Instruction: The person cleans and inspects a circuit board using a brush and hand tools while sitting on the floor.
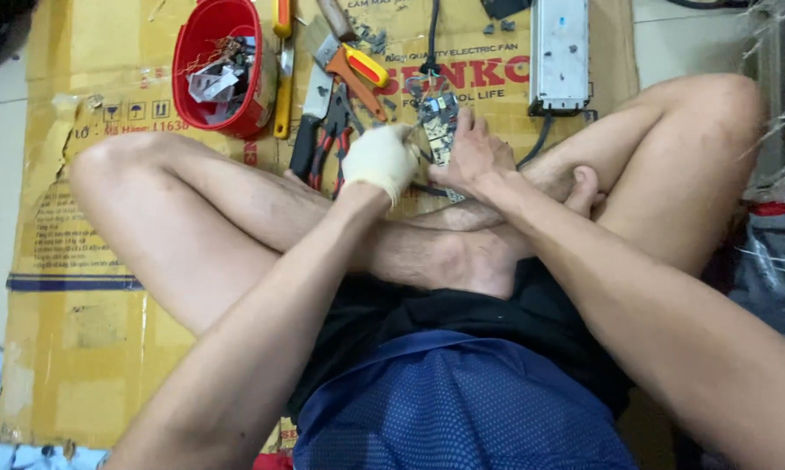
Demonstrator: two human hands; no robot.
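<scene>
Circuit board (pixel 440 122) lies on the flattened cardboard (pixel 79 244) just ahead of the crossed legs, under both hands. Right hand (pixel 473 155), bare, presses down on the board's edge with fingers spread. Left hand (pixel 379 161), in a pale glove, has its grip curled closed around something thin beside the board; what it pinches I cannot tell. Pliers (pixel 327 139) and an orange-handled cutter (pixel 358 74) lie just beyond. A red tub (pixel 197 52) of scraps sits further left, a grey metal box (pixel 560 52) to the right.
</scene>
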